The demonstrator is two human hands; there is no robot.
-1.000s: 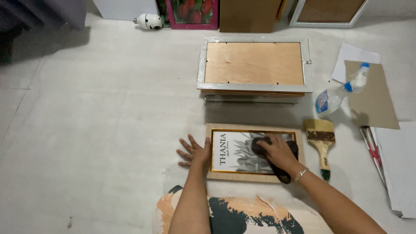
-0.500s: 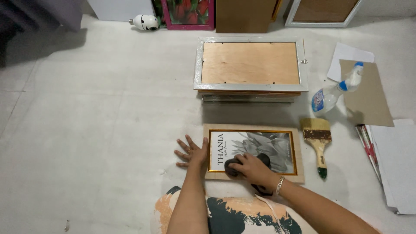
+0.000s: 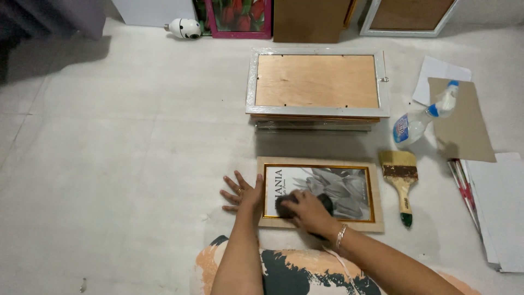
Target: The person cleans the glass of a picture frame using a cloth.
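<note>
Floor, right hand [image 3: 308,210] wiping frame [image 3: 321,192] leftward

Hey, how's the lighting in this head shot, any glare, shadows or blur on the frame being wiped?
Head view: soft, even light; floor pale and a bit washed out. No strong glare on the picture frame. Dark shadow in the top left corner, a fainter one in front of the stacked frames. Right hand on the dark cloth looks slightly soft; left hand is sharp.

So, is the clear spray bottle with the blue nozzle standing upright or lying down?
Lying down: the clear spray bottle rests on its side, nozzle over the brown cardboard sheet.
</note>
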